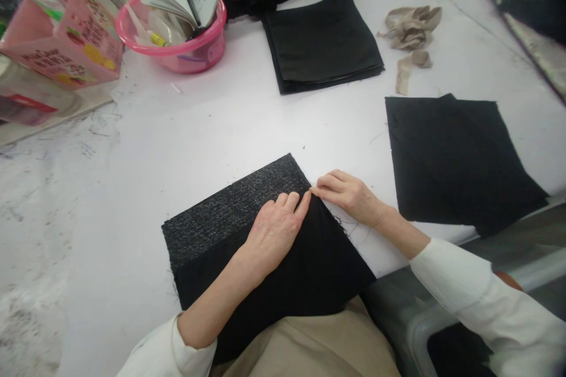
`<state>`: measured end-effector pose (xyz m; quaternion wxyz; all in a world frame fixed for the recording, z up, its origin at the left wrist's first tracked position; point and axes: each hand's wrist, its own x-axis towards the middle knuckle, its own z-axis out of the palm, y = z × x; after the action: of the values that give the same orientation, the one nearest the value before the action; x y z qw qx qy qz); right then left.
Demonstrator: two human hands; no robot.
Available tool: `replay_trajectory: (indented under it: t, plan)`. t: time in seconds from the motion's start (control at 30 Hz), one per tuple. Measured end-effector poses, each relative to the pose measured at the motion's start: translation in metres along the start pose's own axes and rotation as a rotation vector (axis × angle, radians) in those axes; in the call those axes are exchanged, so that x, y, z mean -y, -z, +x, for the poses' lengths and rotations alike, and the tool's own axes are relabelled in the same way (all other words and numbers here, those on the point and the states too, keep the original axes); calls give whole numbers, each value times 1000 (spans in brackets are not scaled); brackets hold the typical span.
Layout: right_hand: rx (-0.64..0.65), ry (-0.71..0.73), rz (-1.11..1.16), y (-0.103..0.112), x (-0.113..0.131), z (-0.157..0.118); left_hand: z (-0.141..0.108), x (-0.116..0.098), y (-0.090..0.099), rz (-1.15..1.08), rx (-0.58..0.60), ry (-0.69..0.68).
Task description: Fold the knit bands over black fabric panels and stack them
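A black fabric piece (318, 259) lies at the table's front edge, its near part coming down over my lap. Along its far side runs a speckled dark-grey strip (230, 209). My left hand (276, 227) rests on top of the cloth with its fingers stretched toward the right edge, the index fingertip close to the other hand. At that same right edge, near where the strip meets the plain black, my right hand (349, 193) has its thumb and index finger pinched together on the fabric. Frayed threads stick out along the cloth's right side.
Black fabric sheets (455, 159) lie on the right, reaching past the table edge. Farther back are a neat black stack (327, 41) and crumpled beige strips (413, 26). A pink basket (194, 59) and a pink box (75, 41) stand at back left on the white table (132, 159).
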<state>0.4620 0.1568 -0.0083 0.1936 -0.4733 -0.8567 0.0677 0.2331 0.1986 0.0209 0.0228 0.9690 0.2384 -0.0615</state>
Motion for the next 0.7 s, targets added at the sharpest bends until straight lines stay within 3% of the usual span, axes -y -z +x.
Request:
replay_trajectory:
  t: [0.2,0.47,0.57,0.7]
  plan:
    - [-121,-238,70,-3,16,-8,0,-3,-2,10,-28,33]
    - [-15,-216,-88,-7,30,-9,-11,-3,-5,14,-79,64]
    - [-3,-223,-121,-7,30,-9,-32,0,-10,32,-104,88]
    - [-22,-222,-133,-8,33,-8,-90,8,-27,24,-151,207]
